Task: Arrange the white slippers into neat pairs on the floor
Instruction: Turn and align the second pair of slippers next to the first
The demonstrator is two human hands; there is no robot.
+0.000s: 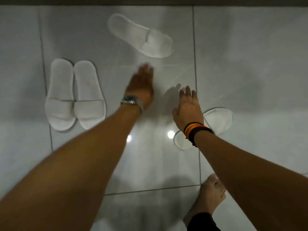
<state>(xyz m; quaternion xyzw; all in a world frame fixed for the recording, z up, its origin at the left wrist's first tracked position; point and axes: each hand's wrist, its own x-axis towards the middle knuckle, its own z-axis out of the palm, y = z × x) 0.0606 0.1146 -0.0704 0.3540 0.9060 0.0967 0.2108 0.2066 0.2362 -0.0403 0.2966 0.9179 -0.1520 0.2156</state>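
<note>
Matt cloth slippers [75, 95] – glossy (tiled) floor [250, 72].

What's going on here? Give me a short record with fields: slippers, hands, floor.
paired slippers: two side by side, touching
loose slipper, far: lies at an angle, alone
loose slipper, near: partly hidden under the right wrist
left hand: open, empty, reaching forward, blurred
right hand: open, empty, fingers spread
floor: glossy pale tiles
pairs done: one; two slippers unpaired

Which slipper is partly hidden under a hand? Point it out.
The slipper on the right, under the right hand and its wrist. The far slipper lies alone in full view, and the left pair sits side by side, uncovered.
</note>
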